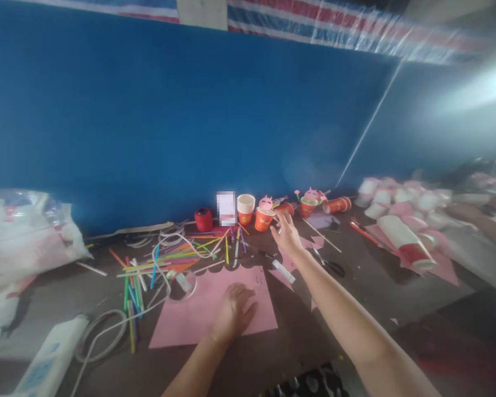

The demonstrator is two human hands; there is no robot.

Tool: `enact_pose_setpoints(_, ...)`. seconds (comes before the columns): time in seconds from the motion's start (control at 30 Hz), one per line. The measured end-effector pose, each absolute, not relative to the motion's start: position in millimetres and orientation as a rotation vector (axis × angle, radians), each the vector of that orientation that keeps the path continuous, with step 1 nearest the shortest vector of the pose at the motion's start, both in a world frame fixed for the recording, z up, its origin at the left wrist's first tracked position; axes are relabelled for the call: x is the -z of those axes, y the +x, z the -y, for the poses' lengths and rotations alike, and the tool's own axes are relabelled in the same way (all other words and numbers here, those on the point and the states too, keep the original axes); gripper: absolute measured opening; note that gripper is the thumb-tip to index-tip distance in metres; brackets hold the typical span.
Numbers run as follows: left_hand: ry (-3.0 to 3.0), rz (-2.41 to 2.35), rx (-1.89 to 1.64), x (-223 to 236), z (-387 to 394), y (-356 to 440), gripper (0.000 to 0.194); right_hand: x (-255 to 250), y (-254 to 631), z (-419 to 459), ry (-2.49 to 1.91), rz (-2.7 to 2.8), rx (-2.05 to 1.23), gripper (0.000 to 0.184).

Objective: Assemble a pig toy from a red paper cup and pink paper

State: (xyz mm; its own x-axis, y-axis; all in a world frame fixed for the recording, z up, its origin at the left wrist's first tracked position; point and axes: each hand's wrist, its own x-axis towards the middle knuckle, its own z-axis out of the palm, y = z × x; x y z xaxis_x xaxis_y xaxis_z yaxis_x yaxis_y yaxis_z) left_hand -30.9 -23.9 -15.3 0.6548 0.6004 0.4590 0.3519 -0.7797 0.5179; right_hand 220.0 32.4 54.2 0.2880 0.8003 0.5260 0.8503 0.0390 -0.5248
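Observation:
My left hand rests on a large pink paper sheet whose far edge is cut in scallops; its fingers are loosely bent, apart, and hold nothing visible. Farther forward, my right hand reaches over the table with thumb and fingers apart. It is nearest to an orange paper cup topped by a pink paper face with pointed ears; I cannot tell whether the fingertips touch it. Below this hand lie a glue stick, a pair of dark-handled scissors and pink paper scraps.
A cup stack and a red round container stand by the blue wall. Coloured sticks and a white cable lie left, near a power strip. Another decorated cup and many white-and-pink cups are right.

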Motion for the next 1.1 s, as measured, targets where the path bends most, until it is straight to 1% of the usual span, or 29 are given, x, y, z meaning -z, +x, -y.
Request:
enact_pose_setpoints(0.1, 2.436, -0.833, -0.927, 7.9, 23.5, -34.1, 0.01, -41.4, 212.0, 9.4, -1.673, 1.5, 0.027, 0.045)
enact_pose_setpoints(0.23, 2.438, -0.844, -0.817, 3.5, 24.8, -31.3, 0.013, -9.1, 205.8, 94.3, -1.74, 1.521, -0.101, 0.02)
enact_pose_setpoints(0.27, 2.451, -0.836, -0.771, 4.0, 25.2, -30.1, 0.014, -3.3, 203.3, 113.7, -1.763, 1.516, -0.157, 0.017)
enact_pose_setpoints(0.33, 2.463, -0.835, -0.709, 6.7, 25.8, -28.0, 0.013, 1.8, 194.4, 143.9, -1.794, 1.506, -0.248, 0.017)
enact_pose_setpoints(0.43, 2.405, -0.868, -0.696, 13.0, 26.1, -26.3, 0.012, -5.8, 169.0, 163.4, -1.745, 1.557, -0.351, 0.018)
enact_pose_setpoints(0.57, 2.175, -0.898, -0.686, 14.4, 26.8, -26.0, 0.013, -22.5, 125.3, 155.4, -1.535, 1.797, -0.513, 0.021)
enact_pose_setpoints(0.7, 2.092, -0.889, -0.49, -6.9, 30.2, -36.9, 0.022, -23.3, 102.3, 145.8, -1.444, 2.003, -0.595, 0.025)
enact_pose_setpoints(0.8, 2.273, -0.818, -0.293, -29.8, 39.1, -64.5, 0.039, -14.5, 105.5, 150.6, -1.469, 2.104, -0.621, 0.036)
enact_pose_setpoints(0.87, 2.386, -0.804, -0.176, -40.2, 47.7, -92.8, 0.045, -7.1, 112.8, 158.0, -1.474, 2.154, -0.596, 0.038)
enact_pose_setpoints(0.9, 2.416, -0.871, -0.13, -42.7, 52.0, -108.6, 0.047, -3.5, 116.7, 161.9, -1.483, 2.172, -0.577, 0.038)
enact_pose_setpoints(1.0, 2.466, -1.127, -0.036, -40.4, 62.9, -152.6, 0.047, 4.4, 124.1, 170.7, -1.522, 2.209, -0.537, 0.039)
enact_pose_setpoints(1.1, 2.511, -1.256, -0.082, -30.1, 69.7, -179.9, 0.046, 6.7, 121.7, 172.5, -1.539, 2.214, -0.499, 0.041)
